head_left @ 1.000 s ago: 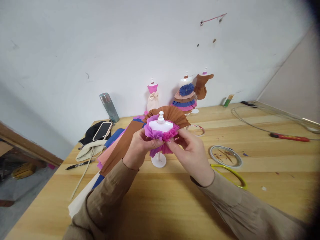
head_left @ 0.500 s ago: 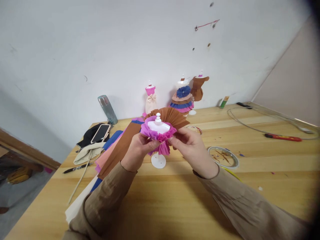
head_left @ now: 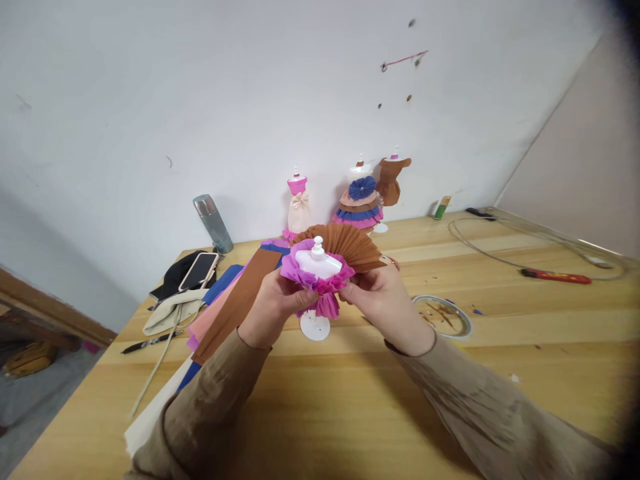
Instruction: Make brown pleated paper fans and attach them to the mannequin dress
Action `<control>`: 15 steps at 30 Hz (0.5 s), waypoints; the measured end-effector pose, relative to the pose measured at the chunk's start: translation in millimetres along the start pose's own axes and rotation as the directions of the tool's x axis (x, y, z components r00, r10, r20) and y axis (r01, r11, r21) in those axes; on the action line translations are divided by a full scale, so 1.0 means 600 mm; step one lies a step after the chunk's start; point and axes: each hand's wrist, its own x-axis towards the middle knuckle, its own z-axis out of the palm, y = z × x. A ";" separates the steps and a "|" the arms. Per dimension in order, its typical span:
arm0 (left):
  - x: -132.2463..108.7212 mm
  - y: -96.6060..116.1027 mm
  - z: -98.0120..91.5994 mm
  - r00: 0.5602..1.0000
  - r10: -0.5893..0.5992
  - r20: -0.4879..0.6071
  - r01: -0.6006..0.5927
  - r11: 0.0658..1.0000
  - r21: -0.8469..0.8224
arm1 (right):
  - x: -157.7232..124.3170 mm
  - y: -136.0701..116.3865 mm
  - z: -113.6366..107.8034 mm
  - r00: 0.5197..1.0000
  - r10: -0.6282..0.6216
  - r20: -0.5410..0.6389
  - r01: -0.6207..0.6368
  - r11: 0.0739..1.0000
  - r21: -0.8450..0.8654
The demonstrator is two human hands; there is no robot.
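Between my hands is a small white dress form (head_left: 319, 265) on a round white base (head_left: 315, 327). Ruffled purple and magenta crepe paper (head_left: 327, 283) wraps its chest. A pleated brown paper fan (head_left: 345, 243) spreads out behind it. My left hand (head_left: 275, 300) is closed on the form's left side, thumb pressed against the front of the ruffle. My right hand (head_left: 383, 303) pinches the ruffle's right side, close to the end of the brown fan. The fingers behind the form are hidden.
Three dressed miniature forms (head_left: 361, 193) stand against the wall. Crepe paper strips (head_left: 237, 300), a phone (head_left: 199, 271), a pen (head_left: 150, 343) and a flask (head_left: 213, 223) lie or stand at left. At right are a tape roll (head_left: 467, 317), a red-handled tool (head_left: 555, 276) and a cable (head_left: 465, 245).
The view has shifted slightly. The form tips a little toward me, and the brown fan sits slightly further right. Both hands keep their hold on it.
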 end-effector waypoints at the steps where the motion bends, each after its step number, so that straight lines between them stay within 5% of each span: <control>1: -0.001 -0.001 0.000 1.000 -0.009 -0.008 0.009 1.000 0.012 | -0.001 0.003 0.002 1.000 -0.022 -0.013 0.022 1.000 -0.008; 9: 0.000 -0.006 0.002 0.998 0.015 -0.054 -0.013 1.000 0.023 | -0.022 0.018 0.016 0.942 -0.282 -0.182 0.181 0.884 -0.430; 12: -0.001 -0.007 0.000 0.999 0.009 -0.035 -0.008 1.000 0.022 | -0.021 0.017 0.016 0.944 -0.267 -0.192 0.185 0.914 -0.361; 15: -0.001 -0.007 -0.003 1.000 0.008 -0.025 -0.007 0.999 0.037 | -0.013 0.011 0.012 0.985 -0.112 -0.134 0.092 0.985 -0.145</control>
